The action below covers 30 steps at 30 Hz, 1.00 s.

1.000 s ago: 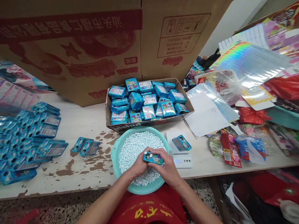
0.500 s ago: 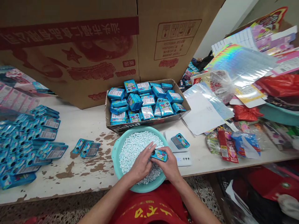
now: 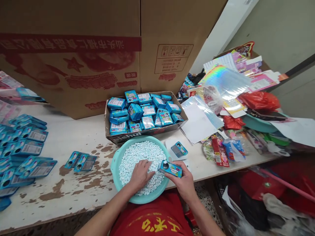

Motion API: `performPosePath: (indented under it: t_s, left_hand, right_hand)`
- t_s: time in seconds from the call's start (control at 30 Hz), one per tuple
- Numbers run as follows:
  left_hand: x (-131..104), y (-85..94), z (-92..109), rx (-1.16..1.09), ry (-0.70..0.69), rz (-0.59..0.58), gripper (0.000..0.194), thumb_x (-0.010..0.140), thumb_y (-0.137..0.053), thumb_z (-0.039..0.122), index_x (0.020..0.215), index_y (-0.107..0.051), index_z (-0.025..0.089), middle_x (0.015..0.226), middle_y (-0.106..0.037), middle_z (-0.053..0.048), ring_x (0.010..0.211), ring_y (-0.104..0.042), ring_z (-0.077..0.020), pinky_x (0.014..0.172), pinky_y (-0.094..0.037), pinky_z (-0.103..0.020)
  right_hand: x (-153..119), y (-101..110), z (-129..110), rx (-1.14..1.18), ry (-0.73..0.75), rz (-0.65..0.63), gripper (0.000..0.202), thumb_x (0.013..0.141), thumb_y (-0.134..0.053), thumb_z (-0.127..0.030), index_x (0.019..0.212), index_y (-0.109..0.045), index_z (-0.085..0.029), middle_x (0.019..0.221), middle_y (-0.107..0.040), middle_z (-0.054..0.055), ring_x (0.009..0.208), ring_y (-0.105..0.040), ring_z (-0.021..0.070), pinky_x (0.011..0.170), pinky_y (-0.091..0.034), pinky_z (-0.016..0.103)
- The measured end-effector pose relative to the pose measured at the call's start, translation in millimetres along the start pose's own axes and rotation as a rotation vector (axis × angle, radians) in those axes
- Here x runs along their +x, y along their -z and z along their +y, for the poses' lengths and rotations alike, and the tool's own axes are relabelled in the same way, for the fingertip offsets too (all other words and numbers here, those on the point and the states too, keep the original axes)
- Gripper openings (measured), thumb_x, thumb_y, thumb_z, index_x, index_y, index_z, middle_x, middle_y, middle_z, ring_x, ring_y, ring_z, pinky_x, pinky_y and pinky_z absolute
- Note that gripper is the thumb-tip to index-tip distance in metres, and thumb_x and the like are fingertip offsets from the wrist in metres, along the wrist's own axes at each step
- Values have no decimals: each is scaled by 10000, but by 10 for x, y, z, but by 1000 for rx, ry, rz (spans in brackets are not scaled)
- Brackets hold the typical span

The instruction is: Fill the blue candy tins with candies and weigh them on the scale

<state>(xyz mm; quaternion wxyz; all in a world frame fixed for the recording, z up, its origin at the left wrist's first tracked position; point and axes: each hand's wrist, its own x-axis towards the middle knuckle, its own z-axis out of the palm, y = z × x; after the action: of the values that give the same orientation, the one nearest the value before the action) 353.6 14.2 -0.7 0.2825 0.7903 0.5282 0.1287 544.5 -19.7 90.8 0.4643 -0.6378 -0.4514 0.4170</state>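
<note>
A turquoise basin (image 3: 115,164) full of small pale candies (image 3: 137,150) stands at the table's front edge. My left hand (image 3: 141,173) rests on the candies with its fingers apart. Over the basin's right rim, my right hand (image 3: 183,180) grips a small blue candy box (image 3: 172,169), its round opening facing up at the left end. Another blue box (image 3: 179,149) lies on a white scale (image 3: 169,144) just right of the basin. Behind the basin, an open carton (image 3: 157,131) holds several blue boxes (image 3: 147,110).
Two blue boxes (image 3: 85,163) lie left of the basin, with a large group of them (image 3: 29,147) farther left. A big cardboard box (image 3: 98,65) rises at the back. Papers (image 3: 200,123), plastic bags and wrappers (image 3: 220,152) cover the right side.
My left hand has come away from the blue box and down onto the candies. My right hand has kept the box and moved slightly right. The camera view has shifted.
</note>
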Motion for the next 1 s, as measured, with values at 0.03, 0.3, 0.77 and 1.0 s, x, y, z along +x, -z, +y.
performPosePath:
  t_s: [0.03,0.3,0.77,1.0]
  left_hand:
    - [23,-43,12,71,16,-14,336,855,-501,368,1131,-580,191,1133,-590,-112,1067,-516,-276,892,-415,-421]
    - [190,58,-10,-433,347,105,218,787,-537,404,688,-548,210,670,-575,-4,666,-555,-167,629,-389,-249]
    - [258,156,-39,-1120,740,225,424,575,-674,540,677,-514,161,526,-483,61,371,-343,-41,347,-188,-160]
    - [262,93,-96,-1030,619,128,391,586,-684,508,683,-512,171,488,-463,73,380,-343,-47,365,-232,-163]
  right_hand:
    - [7,23,18,-16,6,-5,401,569,-810,-386,862,-610,-198,836,-610,5,760,-599,188,697,-493,305]
    - [-2,-18,76,20,67,-109,369,578,-811,-338,865,-621,-207,870,-608,15,825,-600,195,740,-492,307]
    - [-321,-194,129,71,50,-220,367,546,-840,-305,829,-623,-218,842,-599,-7,801,-579,165,737,-460,282]
    - [-666,-439,151,108,-86,28,352,551,-825,-329,803,-609,-214,804,-575,-25,723,-556,145,655,-453,251]
